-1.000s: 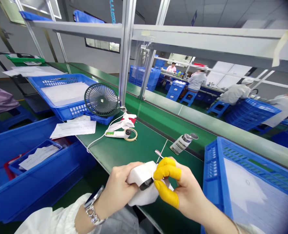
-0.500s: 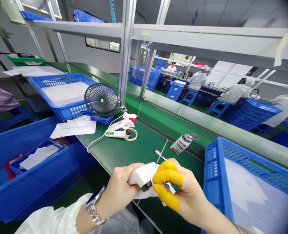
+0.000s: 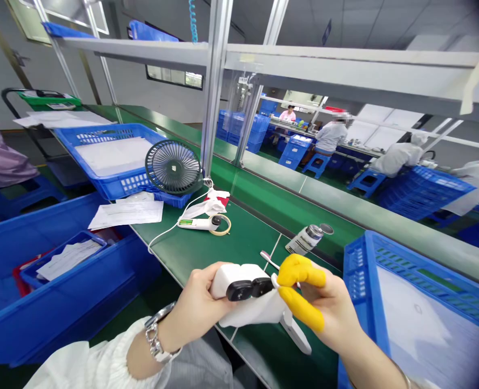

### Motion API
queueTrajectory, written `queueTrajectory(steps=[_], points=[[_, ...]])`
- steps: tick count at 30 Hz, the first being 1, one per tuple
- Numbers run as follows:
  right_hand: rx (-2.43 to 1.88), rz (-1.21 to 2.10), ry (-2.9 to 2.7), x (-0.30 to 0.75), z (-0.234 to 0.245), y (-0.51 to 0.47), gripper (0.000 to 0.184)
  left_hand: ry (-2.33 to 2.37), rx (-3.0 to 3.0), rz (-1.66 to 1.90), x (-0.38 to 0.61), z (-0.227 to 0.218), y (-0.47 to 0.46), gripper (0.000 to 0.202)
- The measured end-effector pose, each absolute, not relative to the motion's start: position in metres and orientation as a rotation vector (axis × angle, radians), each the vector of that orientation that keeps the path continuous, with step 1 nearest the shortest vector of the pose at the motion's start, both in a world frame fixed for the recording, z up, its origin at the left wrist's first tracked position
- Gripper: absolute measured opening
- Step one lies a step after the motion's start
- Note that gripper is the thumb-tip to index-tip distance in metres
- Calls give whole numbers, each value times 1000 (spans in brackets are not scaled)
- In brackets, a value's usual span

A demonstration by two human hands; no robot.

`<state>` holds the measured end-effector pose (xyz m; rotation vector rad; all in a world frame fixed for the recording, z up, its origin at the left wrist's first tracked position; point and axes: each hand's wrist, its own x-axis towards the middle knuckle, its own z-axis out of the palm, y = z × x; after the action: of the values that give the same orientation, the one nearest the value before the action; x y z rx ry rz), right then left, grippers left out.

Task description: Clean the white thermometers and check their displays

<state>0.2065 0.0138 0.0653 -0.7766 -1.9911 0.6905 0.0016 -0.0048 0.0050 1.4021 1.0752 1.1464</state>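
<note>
My left hand (image 3: 202, 297) is closed around two white handheld devices (image 3: 233, 273) lying side by side, their round black ends turned toward me. Beneath them hangs a white cloth (image 3: 253, 312). Yellow finger covers sit on several fingers of my right hand (image 3: 316, 297), whose tips pinch a small white bit, apparently cloth, beside the black ends. Under that hand, another white device (image 3: 298, 334) lies near the bench edge. A toothbrush (image 3: 268, 259) rests just beyond my fingers, and a bottle with its metal lid flipped up (image 3: 303, 240) stands tilted in view behind it.
A blue crate with white sheets (image 3: 366, 302) stands on the right. Left of centre are a black fan (image 3: 173, 167), a similar device with a green label (image 3: 196, 223), a tape roll (image 3: 222, 232) and papers (image 3: 128, 213). A large blue bin (image 3: 77, 302) is at lower left.
The devices have turned so that two black ends now face me. My right hand has moved right, away from them, uncovering the device on the bench.
</note>
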Motion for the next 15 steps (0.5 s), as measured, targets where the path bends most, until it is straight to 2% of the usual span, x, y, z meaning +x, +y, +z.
queueTrajectory(steps=[4,8,11,15], points=[[-765,638,-1929,204,63,16,9,1100,1406,1144,3,5,-5,27],[-711,621,-2086,197,63,11,17,1183,1525,1144,10,4,-5,33],[-671,494,-2197,192,64,8,21,1222,1635,1156,13,1,-5,40],[-785,265,-2196,192,67,10,14,1294,1657,1223,9,0,-8,37]])
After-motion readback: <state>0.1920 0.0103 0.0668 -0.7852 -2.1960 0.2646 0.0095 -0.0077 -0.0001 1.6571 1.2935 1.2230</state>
